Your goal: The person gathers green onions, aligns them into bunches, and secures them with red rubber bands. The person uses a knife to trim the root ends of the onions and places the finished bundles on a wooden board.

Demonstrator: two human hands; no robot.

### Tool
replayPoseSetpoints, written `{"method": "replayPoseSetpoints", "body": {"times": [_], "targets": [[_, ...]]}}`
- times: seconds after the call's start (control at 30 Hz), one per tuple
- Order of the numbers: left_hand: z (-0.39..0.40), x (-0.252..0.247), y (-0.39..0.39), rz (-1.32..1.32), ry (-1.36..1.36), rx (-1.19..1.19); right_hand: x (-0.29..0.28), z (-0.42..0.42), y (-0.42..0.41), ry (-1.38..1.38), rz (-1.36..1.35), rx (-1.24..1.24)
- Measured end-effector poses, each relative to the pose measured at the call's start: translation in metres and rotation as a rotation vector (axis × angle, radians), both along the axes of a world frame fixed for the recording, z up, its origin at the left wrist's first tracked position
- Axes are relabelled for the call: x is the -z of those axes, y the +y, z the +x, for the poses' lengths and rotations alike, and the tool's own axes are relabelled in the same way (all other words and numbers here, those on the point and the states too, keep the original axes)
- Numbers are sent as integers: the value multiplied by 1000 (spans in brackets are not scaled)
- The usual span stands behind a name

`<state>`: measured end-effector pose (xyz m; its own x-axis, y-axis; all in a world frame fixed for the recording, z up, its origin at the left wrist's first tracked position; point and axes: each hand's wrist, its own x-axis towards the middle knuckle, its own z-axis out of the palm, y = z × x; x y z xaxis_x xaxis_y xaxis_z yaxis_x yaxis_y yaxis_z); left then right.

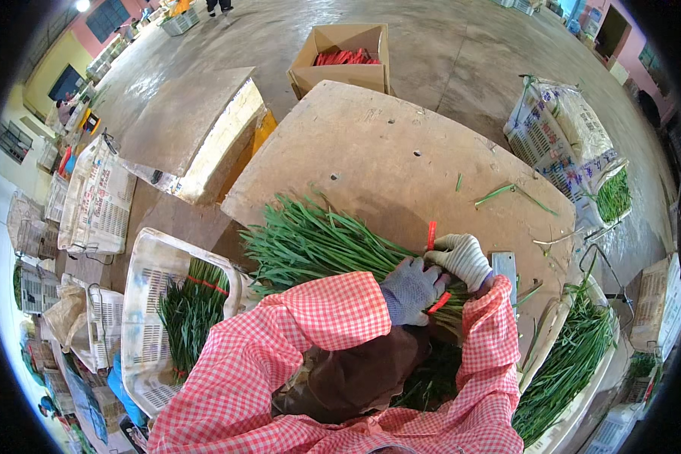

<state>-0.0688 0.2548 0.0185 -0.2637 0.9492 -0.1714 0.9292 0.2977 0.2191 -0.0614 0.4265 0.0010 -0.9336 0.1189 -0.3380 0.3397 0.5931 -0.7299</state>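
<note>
A bunch of long green leafy stalks, possibly garlic chives, lies across the near edge of a wooden board table. My left hand, in a grey-purple knit glove, grips the bunch near its stem end. Close beside it, my right hand in a white glove pinches a red tie strip at the bunch. One end of the strip sticks up above the fingers; another red end shows below my left hand. The fingertips are partly hidden. To the right of my right hand lies a flat metal piece.
At left, a white plastic crate holds bunches tied in red. Another crate at right holds loose green stalks. Beyond the table stands a cardboard box of red strips. A wrapped crate stands far right; a board-topped block stands left.
</note>
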Motion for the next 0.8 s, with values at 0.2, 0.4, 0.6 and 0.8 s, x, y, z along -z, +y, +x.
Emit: {"method": "replayPoseSetpoints", "body": {"times": [0.2, 0.4, 0.6, 0.8], "targets": [[-3, -2, 9, -88, 15, 0, -2, -10, 5, 21, 149, -146], [-5, -1, 8, -68, 63, -26, -9, -18, -5, 129, 258, -208], [-3, 9, 3, 129, 66, -3, -5, -3, 7, 233, -15, 148], [-1, 20, -6, 316, -6, -151, 10, 6, 0, 377, -18, 235]]}}
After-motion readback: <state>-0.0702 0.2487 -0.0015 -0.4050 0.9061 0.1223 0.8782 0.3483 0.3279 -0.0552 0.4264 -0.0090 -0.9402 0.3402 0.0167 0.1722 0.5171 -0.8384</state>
